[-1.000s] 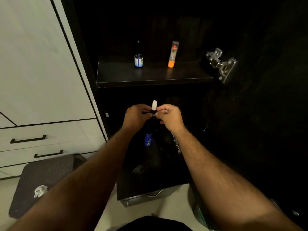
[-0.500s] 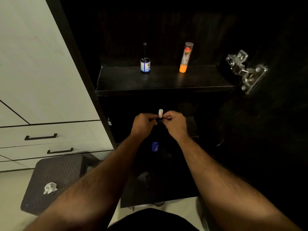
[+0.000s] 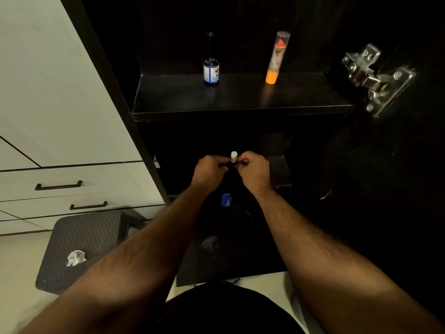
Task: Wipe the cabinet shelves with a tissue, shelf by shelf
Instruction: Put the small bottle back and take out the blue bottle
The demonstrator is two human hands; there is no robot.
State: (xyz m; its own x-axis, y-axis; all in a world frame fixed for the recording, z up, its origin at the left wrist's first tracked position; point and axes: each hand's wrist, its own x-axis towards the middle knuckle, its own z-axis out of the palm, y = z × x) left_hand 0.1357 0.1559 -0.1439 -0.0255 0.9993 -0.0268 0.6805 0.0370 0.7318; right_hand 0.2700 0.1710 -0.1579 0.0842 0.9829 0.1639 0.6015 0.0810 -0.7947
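Observation:
Both my hands meet in front of the dark cabinet's lower shelf (image 3: 280, 171). My left hand (image 3: 209, 170) and my right hand (image 3: 254, 169) pinch a small dark item with a white tip (image 3: 233, 156) between them. A crumpled white tissue (image 3: 75, 257) lies on a dark woven stool (image 3: 81, 237) at the lower left, away from both hands. The upper shelf (image 3: 240, 97) carries a small dark bottle with a blue label (image 3: 211, 68) and an orange-bottomed clear tube (image 3: 277, 59).
A small blue bottle (image 3: 226, 200) stands below my hands inside the dim cabinet. A metal door hinge (image 3: 375, 78) juts out on the open door at the right. White drawers with black handles (image 3: 59, 185) fill the left side.
The view has tilted and shifted, so the shelves and stool sit lower and further right in frame. My hands stay together on the white-tipped item.

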